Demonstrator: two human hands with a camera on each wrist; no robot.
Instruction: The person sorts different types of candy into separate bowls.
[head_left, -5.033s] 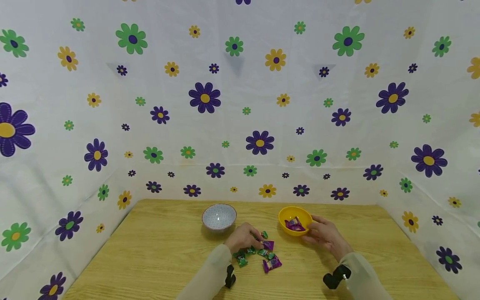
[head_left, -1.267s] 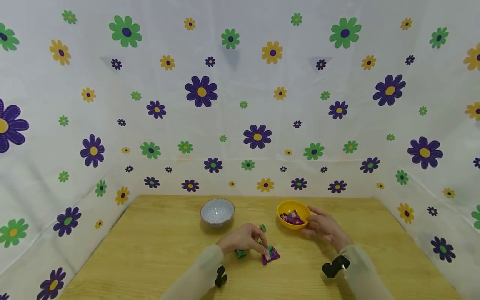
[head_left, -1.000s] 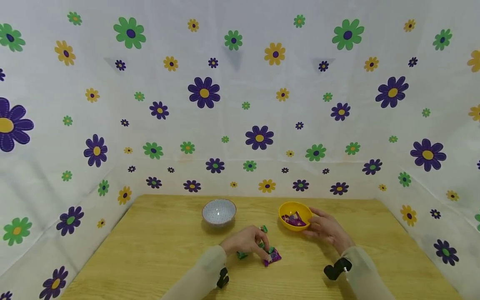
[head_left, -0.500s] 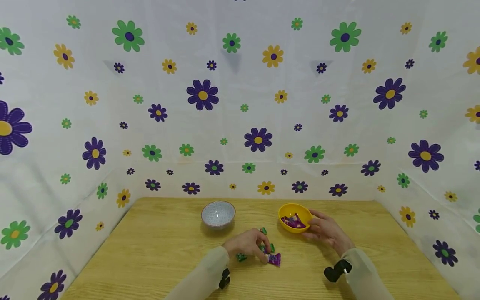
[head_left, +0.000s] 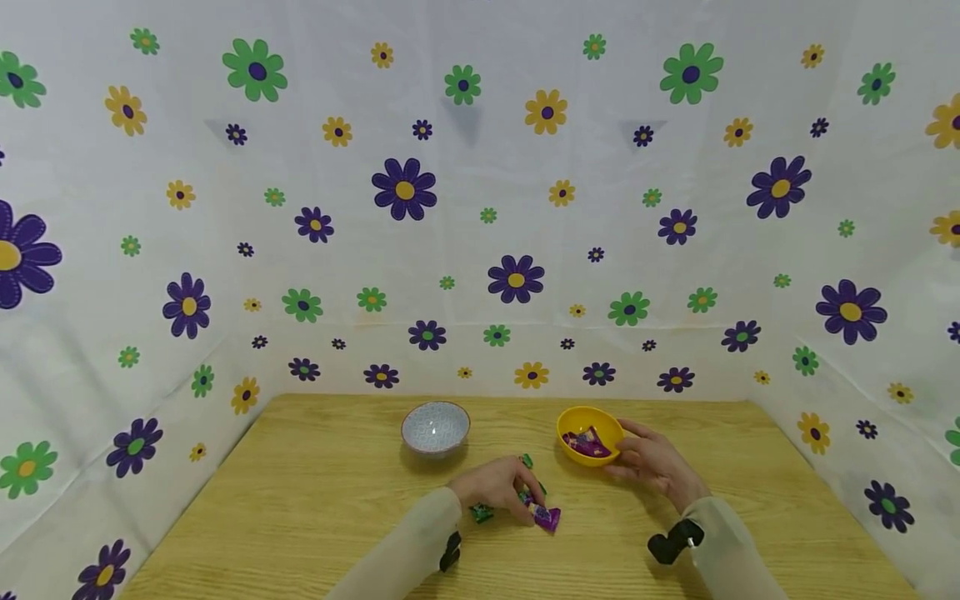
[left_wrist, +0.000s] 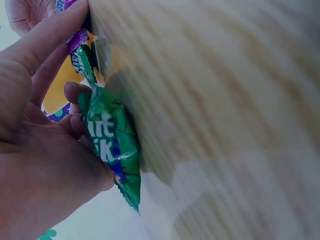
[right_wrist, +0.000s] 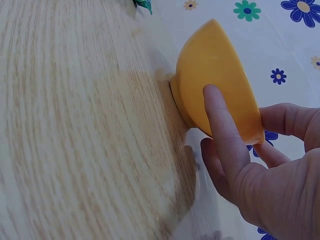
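Note:
My left hand (head_left: 497,487) reaches down among the wrapped candies. Its thumb and index finger pinch a purple-wrapped candy (head_left: 546,517) at the table; the fingertips partly cover it. Beneath that hand lies a green-wrapped candy (left_wrist: 112,135), large in the left wrist view. Another green candy (head_left: 482,512) shows left of the fingers and one more green candy (head_left: 527,460) behind them. My right hand (head_left: 660,467) holds the yellow bowl (right_wrist: 210,75) by its right side, thumb at the rim and a finger along the outer wall. Purple candies (head_left: 587,442) lie in the bowl.
A pale patterned bowl (head_left: 437,429) with a reddish rim stands at the back, left of the yellow bowl. Everything rests on a wood-grain table (head_left: 322,492). White flower-printed cloth (head_left: 465,242) walls the back and both sides.
Since the first frame, one purple candy has left the table pile and the purple ones inside the bowl lie differently. Lately the pinched candy has turned slightly. The right hand stays on the bowl.

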